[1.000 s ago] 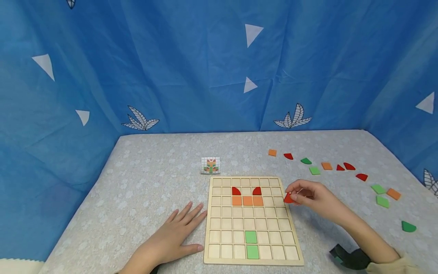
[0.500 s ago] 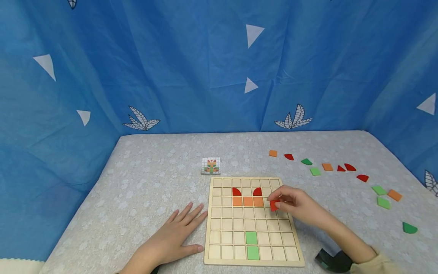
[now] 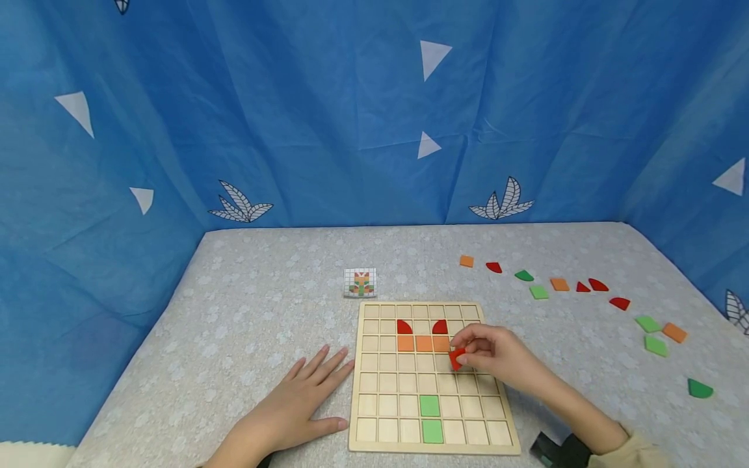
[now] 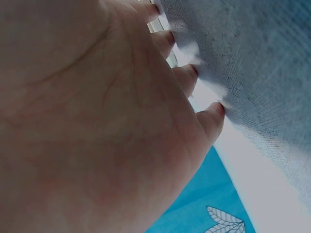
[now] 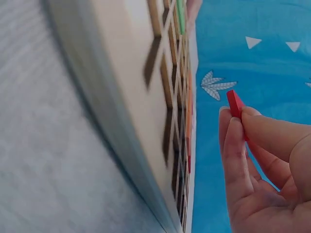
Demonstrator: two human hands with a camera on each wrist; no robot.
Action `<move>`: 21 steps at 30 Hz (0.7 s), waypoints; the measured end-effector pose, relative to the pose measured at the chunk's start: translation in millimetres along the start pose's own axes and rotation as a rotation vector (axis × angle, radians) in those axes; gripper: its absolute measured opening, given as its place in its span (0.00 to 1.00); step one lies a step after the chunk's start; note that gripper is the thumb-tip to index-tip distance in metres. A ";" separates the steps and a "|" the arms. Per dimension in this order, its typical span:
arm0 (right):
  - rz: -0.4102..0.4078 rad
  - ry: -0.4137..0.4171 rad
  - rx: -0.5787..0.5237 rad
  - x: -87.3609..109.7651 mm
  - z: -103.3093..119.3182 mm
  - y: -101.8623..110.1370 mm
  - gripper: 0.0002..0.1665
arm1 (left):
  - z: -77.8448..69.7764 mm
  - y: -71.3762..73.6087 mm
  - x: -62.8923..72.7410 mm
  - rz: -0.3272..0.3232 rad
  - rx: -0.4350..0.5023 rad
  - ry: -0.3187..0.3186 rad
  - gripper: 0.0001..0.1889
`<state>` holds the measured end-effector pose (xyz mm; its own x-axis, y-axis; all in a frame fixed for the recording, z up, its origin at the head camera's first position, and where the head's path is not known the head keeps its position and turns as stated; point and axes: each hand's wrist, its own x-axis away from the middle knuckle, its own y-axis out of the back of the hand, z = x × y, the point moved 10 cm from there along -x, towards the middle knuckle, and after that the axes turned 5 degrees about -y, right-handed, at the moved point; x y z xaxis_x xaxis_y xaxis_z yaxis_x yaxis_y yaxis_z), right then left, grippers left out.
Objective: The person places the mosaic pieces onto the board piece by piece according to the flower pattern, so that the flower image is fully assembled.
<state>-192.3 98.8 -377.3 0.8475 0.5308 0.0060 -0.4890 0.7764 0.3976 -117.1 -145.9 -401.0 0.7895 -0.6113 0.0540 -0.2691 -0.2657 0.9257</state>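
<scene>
My right hand [image 3: 500,356] pinches a small red tile [image 3: 455,359] between thumb and fingers, over the right half of the wooden grid board [image 3: 515,435]. Fingers partly cover the tile; in the right wrist view its red edge [image 5: 235,103] sticks up past the fingertips. Three orange square tiles [image 3: 424,343] fill a row on the board, with a red quarter-circle tile [image 3: 404,327] above each end one. Lower down, two light green squares [image 3: 430,405] sit one below the other. My left hand [image 3: 295,406] rests flat on the tablecloth, fingers spread, beside the board's left edge.
A small pattern card [image 3: 359,283] with a coloured grid design lies behind the board. Loose tiles are scattered to the right, among them an orange square [image 3: 560,285], a dark green piece [image 3: 699,389] and a red piece [image 3: 619,303]. A blue curtain [image 3: 351,117] hangs behind the table.
My right hand has moved left with the red tile, from the board's right edge to over its cells, just below the orange row. My left hand has stayed in place.
</scene>
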 end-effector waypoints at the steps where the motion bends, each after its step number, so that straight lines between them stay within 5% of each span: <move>1: -0.009 -0.007 0.017 -0.5 -1.2 -0.6 0.09 | 0.0 0.0 0.0 0.000 0.000 0.001 0.43; 21: -0.061 0.000 0.147 0.3 -3.6 -4.2 0.10 | -1.4 1.5 0.3 0.001 0.008 -0.001 0.43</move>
<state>-190.7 96.9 -382.3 0.8749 0.4839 -0.0221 -0.4010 0.7491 0.5273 -116.5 -145.4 -399.1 0.7886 -0.6125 0.0541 -0.2743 -0.2716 0.9225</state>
